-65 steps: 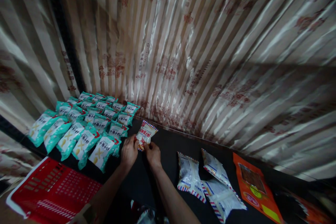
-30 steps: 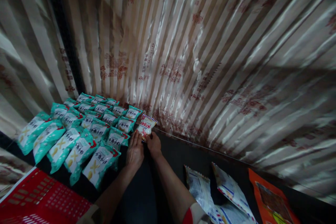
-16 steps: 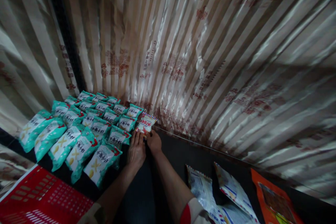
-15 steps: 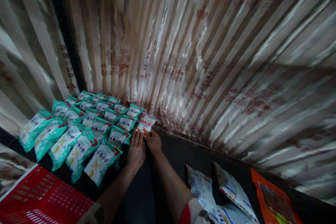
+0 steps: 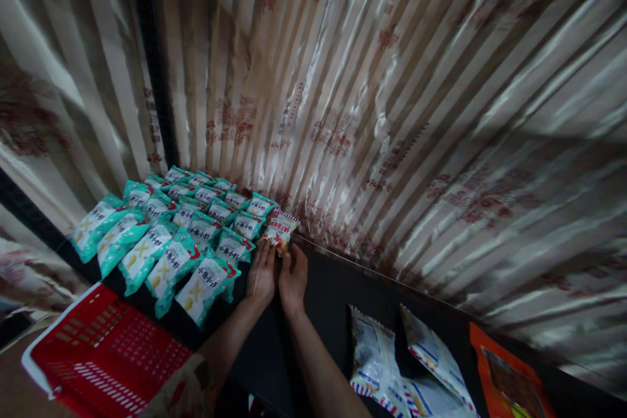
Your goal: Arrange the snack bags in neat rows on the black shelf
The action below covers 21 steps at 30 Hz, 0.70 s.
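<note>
A small white snack bag (image 5: 280, 228) with red lettering and a striped top edge stands at the back of the black shelf, leaning towards the curtain. My left hand (image 5: 262, 276) touches its lower front with straight fingers lying flat. Just below the bag's right corner is my right hand (image 5: 292, 276), its fingers loosely bent and apart; whether they touch the bag I cannot tell. Left of both hands, several green-and-white snack bags (image 5: 202, 284) are lined up in rows, the nearest right one close to my left wrist.
A red plastic basket (image 5: 122, 346) sits at the lower left, in front of the shelf (image 5: 326, 287). To the right lie several clear-and-white striped bags (image 5: 375, 353) and an orange bag (image 5: 509, 372). Behind, a pleated, shiny curtain (image 5: 343, 111) borders the shelf.
The view has shifted, so everything sits a little further right. My right hand has drawn slightly back from the white snack bag and its fingers have loosened. The left stays at the bag.
</note>
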Tool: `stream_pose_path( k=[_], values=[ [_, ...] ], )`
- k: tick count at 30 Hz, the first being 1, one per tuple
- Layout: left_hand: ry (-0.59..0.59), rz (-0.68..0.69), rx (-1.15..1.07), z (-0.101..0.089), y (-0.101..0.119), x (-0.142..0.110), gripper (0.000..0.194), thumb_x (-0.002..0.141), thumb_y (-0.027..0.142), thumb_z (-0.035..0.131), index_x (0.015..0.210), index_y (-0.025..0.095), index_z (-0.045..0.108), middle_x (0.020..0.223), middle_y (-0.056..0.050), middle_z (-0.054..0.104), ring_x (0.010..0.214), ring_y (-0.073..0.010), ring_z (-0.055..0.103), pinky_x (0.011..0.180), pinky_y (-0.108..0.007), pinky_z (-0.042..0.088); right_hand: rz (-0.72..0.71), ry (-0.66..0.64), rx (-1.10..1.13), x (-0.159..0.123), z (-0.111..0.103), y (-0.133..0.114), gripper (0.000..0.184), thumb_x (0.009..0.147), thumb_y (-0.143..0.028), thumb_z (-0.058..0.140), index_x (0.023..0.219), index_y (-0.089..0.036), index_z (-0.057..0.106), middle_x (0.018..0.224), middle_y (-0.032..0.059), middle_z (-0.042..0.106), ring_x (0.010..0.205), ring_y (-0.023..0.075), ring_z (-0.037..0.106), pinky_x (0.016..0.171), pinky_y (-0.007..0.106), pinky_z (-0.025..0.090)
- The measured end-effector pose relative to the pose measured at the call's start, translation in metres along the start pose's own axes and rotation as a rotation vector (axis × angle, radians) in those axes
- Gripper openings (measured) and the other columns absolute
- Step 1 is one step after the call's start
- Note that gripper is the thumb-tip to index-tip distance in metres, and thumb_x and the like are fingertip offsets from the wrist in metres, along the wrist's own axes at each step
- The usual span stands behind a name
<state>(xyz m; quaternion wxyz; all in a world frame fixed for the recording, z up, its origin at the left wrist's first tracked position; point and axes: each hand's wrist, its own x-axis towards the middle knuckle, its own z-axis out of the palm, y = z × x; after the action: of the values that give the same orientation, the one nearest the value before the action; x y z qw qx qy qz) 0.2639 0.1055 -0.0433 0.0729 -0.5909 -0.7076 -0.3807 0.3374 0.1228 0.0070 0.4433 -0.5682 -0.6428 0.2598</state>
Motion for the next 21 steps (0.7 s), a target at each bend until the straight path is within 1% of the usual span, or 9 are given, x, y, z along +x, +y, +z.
stream_pose_path(
  k=[3,6,9,12,14,17,19,21],
  values=[
    [0.027,0.030,-0.050,-0.021,0.007,-0.013,0.034,0.085,0.009,0.036,0.114,0.011,0.054,0.127,-0.014,0.053,0.122,-0.0214,0.045,0.095,-0.039,0.047,0.007,0.024,0.153,-0.021,-0.013,-0.011,0.044,0.084,-0.040,0.036,0.114,-0.012,0.051,0.118,0.0143,0.055,0.111,0.0213,0.049,0.096,0.035,0.036],
    [0.070,0.065,-0.112,-0.052,0.016,-0.044,0.034,0.087,0.011,0.031,0.113,0.012,0.054,0.123,-0.013,0.056,0.119,-0.0205,0.047,0.095,-0.038,0.047,0.037,0.018,0.263,-0.044,-0.021,-0.019,0.041,0.085,-0.042,0.036,0.111,-0.015,0.053,0.115,0.0126,0.057,0.108,0.0203,0.051,0.096,0.034,0.037],
    [0.117,0.084,-0.126,-0.086,0.020,-0.082,0.035,0.087,0.011,0.032,0.114,0.016,0.053,0.125,-0.010,0.054,0.125,-0.0219,0.040,0.097,-0.041,0.044,0.041,-0.069,0.311,-0.072,-0.023,-0.026,0.039,0.085,-0.042,0.038,0.109,-0.017,0.055,0.113,0.0111,0.059,0.106,0.0202,0.053,0.096,0.035,0.039],
    [0.178,0.025,-0.060,-0.111,0.015,-0.113,0.037,0.086,0.013,0.035,0.121,0.019,0.048,0.133,-0.010,0.046,0.130,-0.0243,0.033,0.101,-0.046,0.039,0.053,-0.206,0.366,-0.100,-0.020,-0.034,0.039,0.086,-0.042,0.040,0.112,-0.018,0.057,0.117,0.0099,0.059,0.108,0.0197,0.054,0.096,0.035,0.040],
    [0.209,-0.048,-0.002,-0.121,0.006,-0.124,0.040,0.086,0.014,0.036,0.125,0.021,0.044,0.138,-0.009,0.040,0.132,-0.0259,0.027,0.102,-0.048,0.037,0.066,-0.300,0.398,-0.114,-0.015,-0.039,0.040,0.085,-0.042,0.041,0.114,-0.020,0.057,0.121,0.0087,0.058,0.109,0.0195,0.055,0.096,0.034,0.041],
    [0.233,-0.145,0.073,-0.126,-0.009,-0.130,0.046,0.086,0.016,0.038,0.132,0.020,0.036,0.146,-0.010,0.026,0.135,-0.0292,0.017,0.104,-0.053,0.032,0.055,-0.382,0.420,-0.125,-0.006,-0.046,0.044,0.086,-0.044,0.041,0.119,-0.021,0.056,0.125,0.0071,0.056,0.114,0.0198,0.052,0.098,0.035,0.041],
    [0.229,-0.147,0.098,-0.126,-0.019,-0.130,0.050,0.086,0.016,0.038,0.135,0.019,0.031,0.148,-0.010,0.021,0.136,-0.0300,0.015,0.105,-0.053,0.029,0.031,-0.412,0.415,-0.126,0.001,-0.050,0.046,0.086,-0.046,0.040,0.121,-0.021,0.055,0.127,0.0065,0.055,0.116,0.0200,0.051,0.098,0.035,0.041],
    [0.215,-0.115,0.099,-0.125,-0.026,-0.129,0.053,0.085,0.014,0.038,0.137,0.018,0.027,0.148,-0.011,0.019,0.136,-0.0299,0.014,0.106,-0.052,0.029,0.011,-0.424,0.396,-0.125,0.006,-0.053,0.048,0.085,-0.048,0.040,0.122,-0.021,0.055,0.126,0.0059,0.055,0.116,0.0202,0.052,0.097,0.035,0.043]
  ],
)
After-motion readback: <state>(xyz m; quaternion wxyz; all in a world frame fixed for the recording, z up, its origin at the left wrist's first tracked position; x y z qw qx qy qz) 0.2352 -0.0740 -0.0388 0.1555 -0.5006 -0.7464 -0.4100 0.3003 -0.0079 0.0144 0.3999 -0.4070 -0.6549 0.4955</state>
